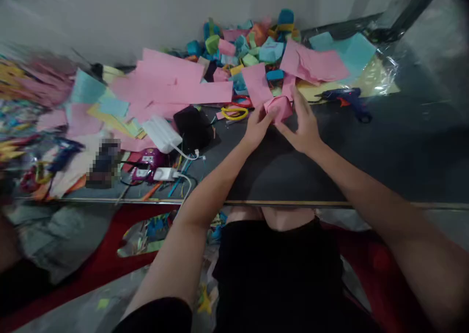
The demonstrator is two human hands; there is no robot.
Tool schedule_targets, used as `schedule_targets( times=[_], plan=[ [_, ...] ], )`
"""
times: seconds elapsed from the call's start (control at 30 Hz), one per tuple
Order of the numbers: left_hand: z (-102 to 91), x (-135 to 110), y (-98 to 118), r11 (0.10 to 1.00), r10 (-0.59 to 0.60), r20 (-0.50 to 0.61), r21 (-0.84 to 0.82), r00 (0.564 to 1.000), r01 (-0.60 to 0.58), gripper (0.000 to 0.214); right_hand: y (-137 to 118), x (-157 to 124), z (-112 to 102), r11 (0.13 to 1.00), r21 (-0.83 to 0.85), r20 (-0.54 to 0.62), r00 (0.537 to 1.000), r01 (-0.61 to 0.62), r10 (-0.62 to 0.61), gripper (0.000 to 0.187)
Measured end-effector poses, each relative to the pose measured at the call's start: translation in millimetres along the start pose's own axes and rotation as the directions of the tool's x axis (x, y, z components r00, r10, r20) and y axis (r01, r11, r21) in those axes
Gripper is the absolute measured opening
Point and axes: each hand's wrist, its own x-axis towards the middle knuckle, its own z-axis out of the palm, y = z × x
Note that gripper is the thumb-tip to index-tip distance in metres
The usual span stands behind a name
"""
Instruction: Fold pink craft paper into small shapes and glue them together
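Note:
A small pink folded-paper box is between my two hands, just above the dark table. My left hand pinches its left side with thumb and fingers. My right hand cups it from the right, the thumb at its near edge and the fingers stretched along the far right side. Left of the box lie yellow-handled scissors and red-handled scissors. Loose pink paper lies right behind my hands.
Several small coloured paper boxes are heaped against the wall. A blue glue gun lies to the right. Pink sheets, a black box-like object, a white power bank-like block and a white plug adapter with cable crowd the left.

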Motion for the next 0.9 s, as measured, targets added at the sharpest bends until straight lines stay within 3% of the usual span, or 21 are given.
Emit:
schedule_targets(
  times=[0.1,0.2,0.3,0.53,0.73,0.9],
  plan=[
    [-5.7,1.5,0.5,1.0,0.0,0.043,0.03,0.999,-0.001,0.063,13.5,1.9,3.5,0.974,0.174,0.049,0.989,-0.145,0.138,0.086],
    [-8.6,2.9,-0.8,0.997,0.052,0.087,0.055,0.995,-0.057,0.061,20.0,2.9,5.5,0.889,0.358,0.123,0.958,-0.286,0.258,0.08],
    [-9.7,3.8,-4.5,0.991,0.105,0.117,0.068,0.988,-0.113,0.061,19.2,3.0,4.7,0.842,0.427,0.129,0.944,-0.329,0.303,0.078],
    [-14.6,5.5,-10.6,0.962,0.169,0.194,0.18,0.966,-0.204,0.061,15.4,2.5,0.9,0.906,0.353,0.063,0.972,-0.234,0.227,0.079],
    [-21.0,-0.5,7.2,0.85,0.245,0.267,0.404,0.932,-0.339,0.044,11.5,1.8,-8.1,0.968,0.233,0.074,0.994,-0.098,0.083,0.061],
    [-36.5,-12.0,24.3,0.684,0.171,0.543,0.535,0.822,-0.496,0.038,11.4,0.6,-20.1,0.983,0.181,0.115,0.992,0.029,-0.051,0.057]
  ],
)
